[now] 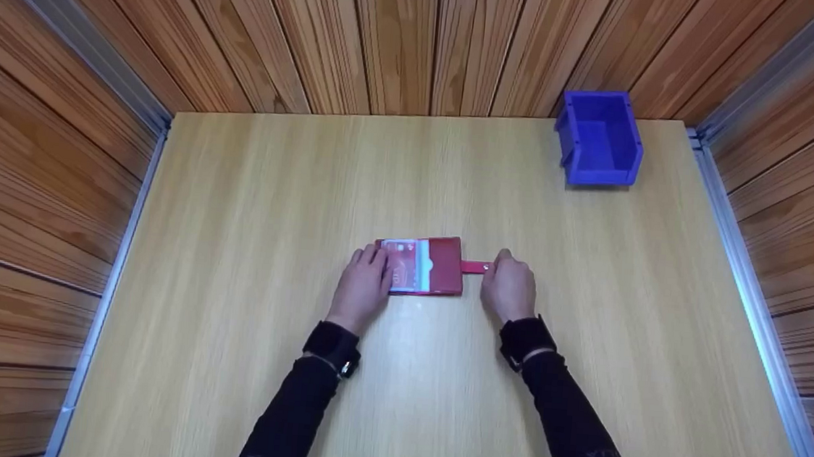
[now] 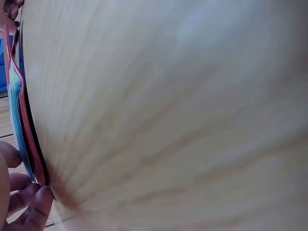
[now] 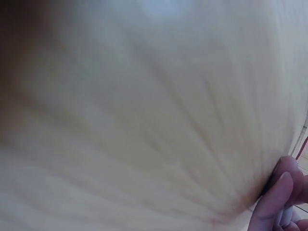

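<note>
A red card holder (image 1: 446, 266) lies open on the wooden table, its clear card sleeves (image 1: 404, 264) on the left half. My left hand (image 1: 361, 283) grips its left edge; in the left wrist view the fingertips (image 2: 39, 207) are at the edge of the stacked sleeves. From the right side of the holder sticks out a short red strap (image 1: 475, 267) with a snap button. Its end is pinched by my right hand (image 1: 511, 287), whose fingers are curled close to the tabletop. The right wrist view shows the bent fingers (image 3: 274, 197) low at the right, hiding the strap's tip.
Toward the back right corner of the table (image 1: 267, 246) stands a blue plastic bin (image 1: 602, 178). Wood-plank walls (image 1: 400, 39) and metal rails (image 1: 746, 262) border the table at the back and sides.
</note>
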A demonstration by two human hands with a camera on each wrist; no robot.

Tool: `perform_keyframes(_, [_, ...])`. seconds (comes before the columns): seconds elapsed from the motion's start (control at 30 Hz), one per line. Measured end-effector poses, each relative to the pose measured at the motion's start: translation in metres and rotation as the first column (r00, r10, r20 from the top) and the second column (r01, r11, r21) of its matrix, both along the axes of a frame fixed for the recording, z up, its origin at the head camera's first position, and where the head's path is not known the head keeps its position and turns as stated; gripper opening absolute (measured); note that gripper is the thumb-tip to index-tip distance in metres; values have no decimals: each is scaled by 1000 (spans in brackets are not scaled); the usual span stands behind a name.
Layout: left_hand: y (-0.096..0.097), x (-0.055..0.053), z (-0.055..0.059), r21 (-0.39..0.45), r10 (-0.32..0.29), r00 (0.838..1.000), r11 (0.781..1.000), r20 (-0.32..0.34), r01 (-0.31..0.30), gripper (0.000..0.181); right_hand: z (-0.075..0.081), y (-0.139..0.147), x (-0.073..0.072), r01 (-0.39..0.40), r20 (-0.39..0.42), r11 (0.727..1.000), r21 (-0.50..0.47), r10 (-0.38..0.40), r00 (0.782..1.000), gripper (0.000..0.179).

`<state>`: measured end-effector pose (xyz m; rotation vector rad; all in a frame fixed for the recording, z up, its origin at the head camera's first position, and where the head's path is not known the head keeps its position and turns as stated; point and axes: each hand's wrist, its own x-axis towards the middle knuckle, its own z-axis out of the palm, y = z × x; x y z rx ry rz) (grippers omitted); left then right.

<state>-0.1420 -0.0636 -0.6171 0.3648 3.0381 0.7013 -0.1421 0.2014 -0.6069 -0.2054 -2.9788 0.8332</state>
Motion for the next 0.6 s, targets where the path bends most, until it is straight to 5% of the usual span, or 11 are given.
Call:
perform_keyframes(0.37, [0, 0, 0, 15, 0, 1000, 1000, -3, 0, 42, 4, -1, 2, 55, 23, 996, -65, -54, 998, 17])
perform_keyframes(0.6, [0, 0, -1, 6, -7, 1000, 1000, -16, 7, 36, 9, -9, 2, 43, -72, 997, -59, -47, 996, 23])
